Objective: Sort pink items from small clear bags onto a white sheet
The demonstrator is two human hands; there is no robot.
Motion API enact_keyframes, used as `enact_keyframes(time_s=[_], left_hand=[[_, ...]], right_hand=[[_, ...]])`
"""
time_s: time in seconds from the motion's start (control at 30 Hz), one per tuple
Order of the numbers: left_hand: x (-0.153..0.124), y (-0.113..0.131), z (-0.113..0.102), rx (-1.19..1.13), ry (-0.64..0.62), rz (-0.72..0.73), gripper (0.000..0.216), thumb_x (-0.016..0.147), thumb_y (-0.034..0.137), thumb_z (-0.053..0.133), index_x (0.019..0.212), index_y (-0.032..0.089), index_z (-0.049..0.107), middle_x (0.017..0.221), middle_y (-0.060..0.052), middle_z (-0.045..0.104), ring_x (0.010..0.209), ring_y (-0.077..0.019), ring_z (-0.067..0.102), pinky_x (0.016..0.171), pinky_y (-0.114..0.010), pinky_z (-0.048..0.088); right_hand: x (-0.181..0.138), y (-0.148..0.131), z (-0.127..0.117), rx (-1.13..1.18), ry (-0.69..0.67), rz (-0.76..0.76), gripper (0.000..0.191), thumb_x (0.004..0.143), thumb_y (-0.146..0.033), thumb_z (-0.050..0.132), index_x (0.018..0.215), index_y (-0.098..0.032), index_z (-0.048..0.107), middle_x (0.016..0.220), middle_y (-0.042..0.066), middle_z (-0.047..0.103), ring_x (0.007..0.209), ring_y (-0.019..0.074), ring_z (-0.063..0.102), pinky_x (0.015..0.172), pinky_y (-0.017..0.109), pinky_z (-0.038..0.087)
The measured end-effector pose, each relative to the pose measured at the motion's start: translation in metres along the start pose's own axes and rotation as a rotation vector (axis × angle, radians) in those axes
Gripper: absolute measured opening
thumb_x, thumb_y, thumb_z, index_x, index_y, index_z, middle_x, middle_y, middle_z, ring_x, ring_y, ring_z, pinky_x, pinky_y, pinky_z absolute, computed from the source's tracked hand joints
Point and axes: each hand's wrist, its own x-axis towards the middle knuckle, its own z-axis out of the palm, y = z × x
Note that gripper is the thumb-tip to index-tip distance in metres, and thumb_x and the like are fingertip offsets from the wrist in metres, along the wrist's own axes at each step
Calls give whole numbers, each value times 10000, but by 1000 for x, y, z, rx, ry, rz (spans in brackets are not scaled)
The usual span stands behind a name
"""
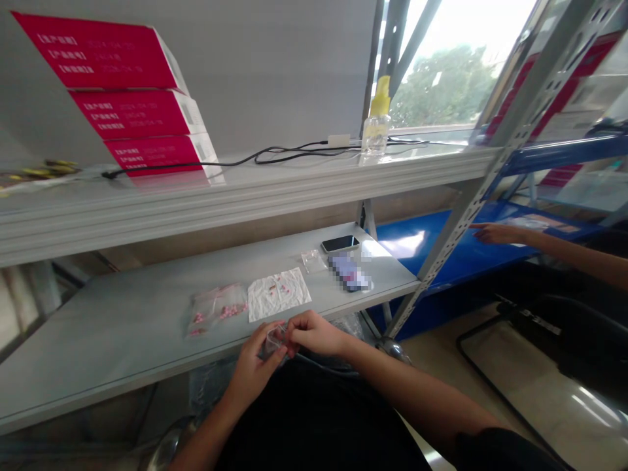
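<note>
Just in front of the grey shelf's edge, my left hand [259, 358] grips a small clear plastic bag [275, 336] between thumb and fingers. My right hand [308, 333] meets it from the other side, fingers pinched at the bag's edge. What the bag contains, if anything, is too small to make out. Beyond my hands lies a crumpled white tissue [267, 302] with several tiny pink pieces on it. To its left are clear zip bags [216, 307] holding pink bits. Another small clear bag [313, 261] rests behind the tissue, to the right.
Two phones, a dark one [340, 244] and one with a lit screen [349, 272], lie at the shelf's right. Above are stacked red boxes [152, 114], a black cable [289, 152] and a yellow-topped spray bottle [377, 124]. Another person's hand [495, 233] reaches over a blue shelf [441, 235].
</note>
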Motion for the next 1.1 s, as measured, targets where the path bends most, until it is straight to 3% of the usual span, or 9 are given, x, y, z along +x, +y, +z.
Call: enact_keyframes(time_s=[0.17, 0.27, 0.33, 0.43, 0.57, 0.67, 0.87, 1.0, 1.1], left_hand=[[2, 7, -1, -106, 48, -112, 322, 926, 438, 616, 1133, 215, 723, 987, -71, 761, 854, -236, 720, 750, -354, 605], [3, 5, -1, -159, 75, -144, 362, 919, 488, 615, 1111, 200, 721, 916, -66, 755, 782, -225, 706, 692, -334, 592], [3, 2, 0, -190, 79, -159, 400, 912, 527, 610, 1107, 196, 721, 848, -59, 745, 737, -224, 694, 668, -336, 584], [4, 1, 0, -224, 27, -175, 456, 899, 567, 609, 1147, 201, 718, 749, -46, 719, 699, -230, 678, 640, -343, 573], [6, 4, -1, -230, -43, -192, 496, 876, 605, 618, 1138, 200, 732, 720, -52, 707, 760, -259, 690, 670, -362, 572], [6, 6, -1, -257, -41, -202, 502, 883, 624, 603, 1115, 199, 738, 709, -51, 698, 754, -255, 684, 665, -350, 561], [5, 5, -1, -363, -64, -284, 508, 917, 620, 581, 1029, 143, 716, 617, -2, 596, 535, -149, 526, 522, -259, 446], [5, 5, -2, -360, -43, -313, 492, 907, 637, 583, 895, 154, 676, 593, 24, 537, 498, -120, 469, 488, -235, 388], [9, 3, -11, -320, -3, -325, 512, 910, 654, 552, 944, 159, 676, 578, 34, 533, 465, -117, 451, 462, -232, 366]], right_hand=[[1, -1, 4, 10, -4, -33, 342, 867, -467, 699, 757, -158, 602, 678, 4, 669, 619, 119, 614, 664, 262, 503], [-5, -10, 7, 12, 41, -130, 396, 869, -532, 716, 998, -178, 595, 728, -20, 644, 637, 124, 606, 643, 256, 499], [-10, -16, 8, -118, 34, -209, 403, 883, -480, 726, 1130, -191, 594, 746, -27, 638, 661, 127, 600, 652, 250, 485], [-16, -23, 7, -402, 20, -300, 220, 947, -381, 657, 1034, -181, 679, 754, -4, 660, 678, 127, 588, 664, 246, 451], [-18, -26, 5, -565, 120, -316, 214, 967, -336, 614, 873, -167, 705, 750, 13, 667, 670, 128, 568, 654, 245, 426], [-17, -27, 5, -568, 149, -304, 205, 962, -328, 615, 873, -166, 702, 743, 8, 657, 666, 127, 558, 648, 242, 422], [-16, -25, 8, -483, 133, -288, 219, 971, -359, 608, 890, -167, 677, 728, 5, 651, 646, 125, 564, 633, 241, 440], [-16, -21, 10, -378, 136, -295, 233, 951, -362, 638, 1093, -179, 616, 784, 4, 662, 670, 132, 605, 634, 245, 473], [-14, -20, 3, -415, 173, -316, 336, 941, -324, 642, 1238, -197, 547, 844, 8, 673, 726, 144, 632, 681, 266, 506]])
